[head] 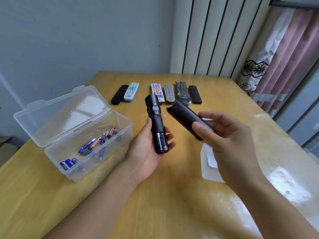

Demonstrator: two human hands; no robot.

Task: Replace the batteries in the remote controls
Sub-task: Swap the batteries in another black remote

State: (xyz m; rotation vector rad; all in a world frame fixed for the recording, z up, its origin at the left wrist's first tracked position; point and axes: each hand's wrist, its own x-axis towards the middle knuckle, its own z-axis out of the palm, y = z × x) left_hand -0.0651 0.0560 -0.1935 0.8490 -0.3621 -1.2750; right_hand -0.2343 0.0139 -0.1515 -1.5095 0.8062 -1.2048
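Left hand (146,152) fingers curled around open-backed remote (156,125), right hand (224,133) fingers pinching its cover (186,116).

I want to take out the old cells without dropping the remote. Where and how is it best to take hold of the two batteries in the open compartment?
Take the two batteries with the right hand, once it sets down the back cover. They lie side by side, face up, in the lower end of the black remote that the left hand cradles. Probably come from above and lift one battery's end with a fingertip.
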